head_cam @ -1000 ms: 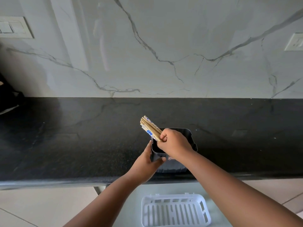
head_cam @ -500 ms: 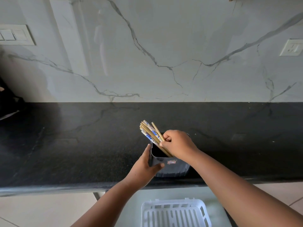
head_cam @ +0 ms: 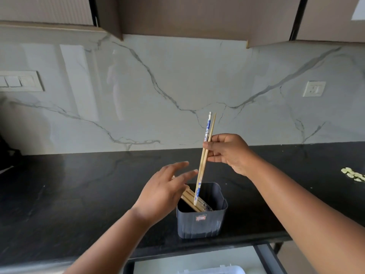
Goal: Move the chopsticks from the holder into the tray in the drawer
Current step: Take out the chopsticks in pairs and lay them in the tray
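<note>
Head view: lifting a pair of chopsticks out of the holder.
Left hand [head_cam: 166, 191] spread wide, holding nothing, hovering over bundled chopsticks [head_cam: 192, 201] leaning inside dark holder [head_cam: 201, 220]. Right hand [head_cam: 227, 153] pinching chopstick pair [head_cam: 205, 153], tips barely above the rim; best raised clear, then lowered to white tray [head_cam: 211, 270] below both hands.

The left hand [head_cam: 165, 191], its fingers blurred, covers the upper ends of the chopsticks [head_cam: 192, 200] leaning in the holder [head_cam: 201, 224], whose far-left rim it also hides, so their number cannot be told. The small label [head_cam: 200, 217] on the holder's front wall is too small to read. At the bottom edge only the top rim of the white tray [head_cam: 211, 270] shows, and pale green bits [head_cam: 353, 176] near the counter's [head_cam: 79, 194] right end are cut off by the right edge and too small to name.
</note>
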Available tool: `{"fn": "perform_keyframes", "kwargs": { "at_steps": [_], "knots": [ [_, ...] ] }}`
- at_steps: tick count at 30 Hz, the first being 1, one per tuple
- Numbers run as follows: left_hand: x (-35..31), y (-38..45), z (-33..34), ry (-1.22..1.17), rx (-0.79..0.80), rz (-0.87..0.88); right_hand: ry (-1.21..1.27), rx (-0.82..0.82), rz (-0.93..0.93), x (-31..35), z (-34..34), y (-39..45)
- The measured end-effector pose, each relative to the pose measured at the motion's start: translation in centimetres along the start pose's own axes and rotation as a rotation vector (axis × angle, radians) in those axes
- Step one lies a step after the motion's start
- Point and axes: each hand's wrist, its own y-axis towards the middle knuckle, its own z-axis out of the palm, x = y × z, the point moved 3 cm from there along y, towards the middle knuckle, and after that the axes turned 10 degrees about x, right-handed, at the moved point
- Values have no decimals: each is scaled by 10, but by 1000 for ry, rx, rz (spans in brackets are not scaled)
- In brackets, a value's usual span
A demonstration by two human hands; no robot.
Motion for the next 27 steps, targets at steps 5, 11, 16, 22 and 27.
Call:
{"fn": "perform_keyframes", "kwargs": {
  "at_steps": [5,11,16,22,27],
  "knots": [
    [8,14,-7,223,93,281,169,99,83,4,7,-9],
    [-1,27,-13,261,-15,456,290,199,114,-3,12,-18],
    [-15,39,-12,268,-29,544,303,232,140,-8,6,-17],
    [-23,55,-13,252,-72,530,398,259,158,-13,-13,-13],
    [-25,71,-23,-59,-136,254,382,209,123,-14,-37,-9]
  ]
}}
